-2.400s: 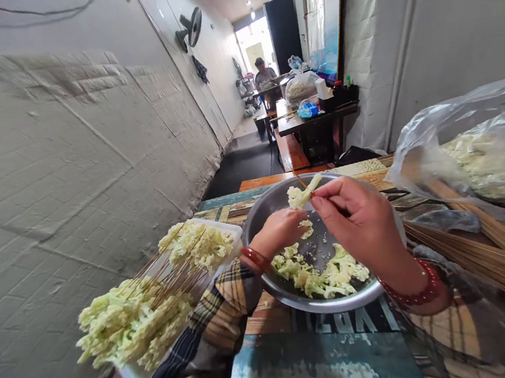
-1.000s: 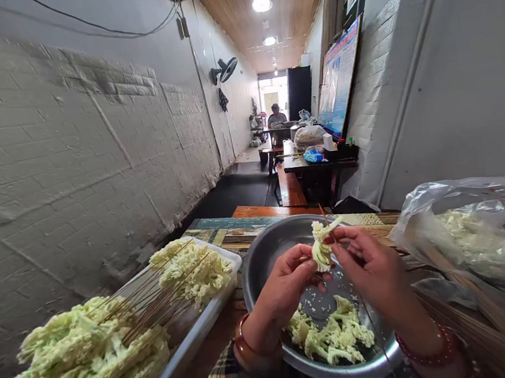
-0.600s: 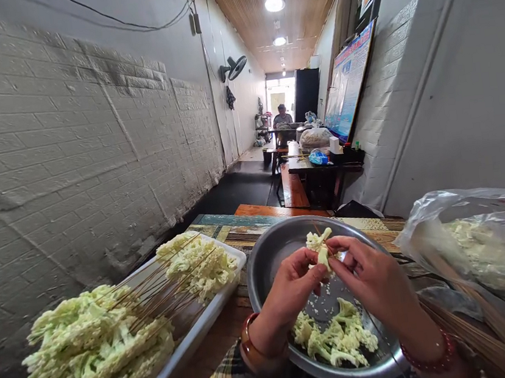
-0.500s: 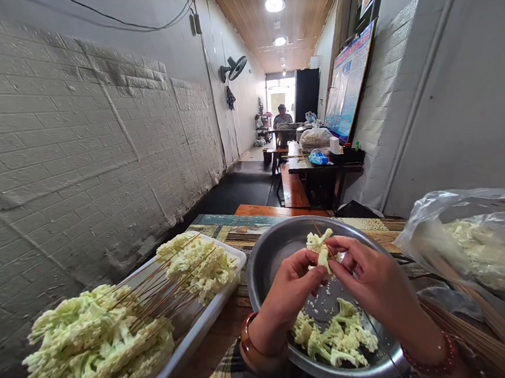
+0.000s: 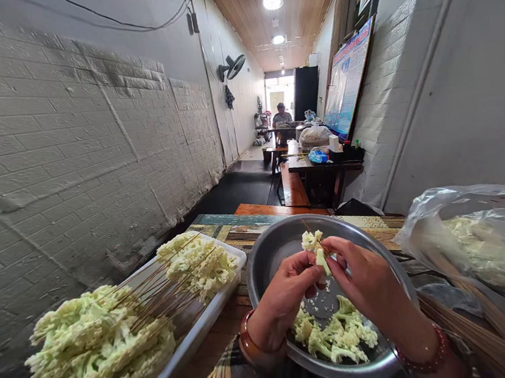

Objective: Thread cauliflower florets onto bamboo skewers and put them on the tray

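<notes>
Above a metal basin [image 5: 261, 255], my left hand [image 5: 289, 285] pinches a pale cauliflower floret [image 5: 320, 259] by its stem. My right hand [image 5: 365, 282] is closed around a thin wooden skewer [image 5: 323, 246], its fingers close against the same floret. The skewer's tip shows near the floret's head; how deep it goes into the floret is hidden by the fingers. Loose cauliflower pieces [image 5: 339, 335] and small crumbs lie in the basin below. To the left, skewered cauliflower [image 5: 97, 349] is piled at both ends of a white tray [image 5: 204, 323], sticks pointing inward.
A clear plastic bag [image 5: 494, 245] of cauliflower stands at the right, beside a bundle of bare skewers [image 5: 462, 325]. Further off are a bench [image 5: 294, 187], another table [image 5: 323, 167] with bags, and a seated person [image 5: 281, 115]. A brick-patterned wall [image 5: 67, 144] runs along the left.
Both hands have shifted slightly left with the floret, which has turned a little. The fingers of my right hand have moved along the skewer beside it.
</notes>
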A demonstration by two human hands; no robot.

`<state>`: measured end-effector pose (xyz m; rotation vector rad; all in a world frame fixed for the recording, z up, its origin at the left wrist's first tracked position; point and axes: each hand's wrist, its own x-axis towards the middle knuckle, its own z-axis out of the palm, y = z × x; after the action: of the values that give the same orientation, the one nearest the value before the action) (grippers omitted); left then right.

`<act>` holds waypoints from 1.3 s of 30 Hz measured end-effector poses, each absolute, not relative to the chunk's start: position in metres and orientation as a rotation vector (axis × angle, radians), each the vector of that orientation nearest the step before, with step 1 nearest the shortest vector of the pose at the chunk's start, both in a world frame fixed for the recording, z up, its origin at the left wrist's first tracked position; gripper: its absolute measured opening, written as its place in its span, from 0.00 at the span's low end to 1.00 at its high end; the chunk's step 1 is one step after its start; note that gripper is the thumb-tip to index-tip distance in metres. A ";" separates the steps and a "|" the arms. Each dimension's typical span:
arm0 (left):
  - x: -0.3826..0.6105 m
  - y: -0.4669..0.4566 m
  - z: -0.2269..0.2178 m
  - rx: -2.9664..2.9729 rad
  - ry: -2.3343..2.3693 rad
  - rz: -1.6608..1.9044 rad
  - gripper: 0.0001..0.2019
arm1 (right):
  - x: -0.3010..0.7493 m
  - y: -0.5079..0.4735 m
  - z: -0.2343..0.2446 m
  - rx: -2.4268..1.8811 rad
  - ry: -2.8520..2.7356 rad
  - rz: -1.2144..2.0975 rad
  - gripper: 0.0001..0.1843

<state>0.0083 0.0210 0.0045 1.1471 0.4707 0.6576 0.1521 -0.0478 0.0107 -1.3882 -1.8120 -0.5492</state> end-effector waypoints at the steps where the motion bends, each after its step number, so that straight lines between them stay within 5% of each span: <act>1: 0.008 0.021 0.004 1.144 0.474 0.656 0.13 | 0.152 -0.048 0.012 -1.385 -1.817 -0.559 0.10; 15: 0.017 0.023 -0.010 1.276 0.472 0.993 0.12 | 0.144 -0.048 0.009 -1.431 -1.758 -0.559 0.08; 33: 0.012 0.005 0.003 1.008 0.477 0.824 0.12 | 0.160 -0.045 0.010 -1.579 -1.705 -0.440 0.05; 39: 0.009 0.009 0.004 0.910 0.440 0.720 0.16 | 0.177 -0.053 0.021 -1.546 -1.373 -0.034 0.06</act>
<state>0.0094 0.0091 0.0041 0.9104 0.4400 0.7204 0.1774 -0.0527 0.0210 -1.5464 -1.3726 -0.0337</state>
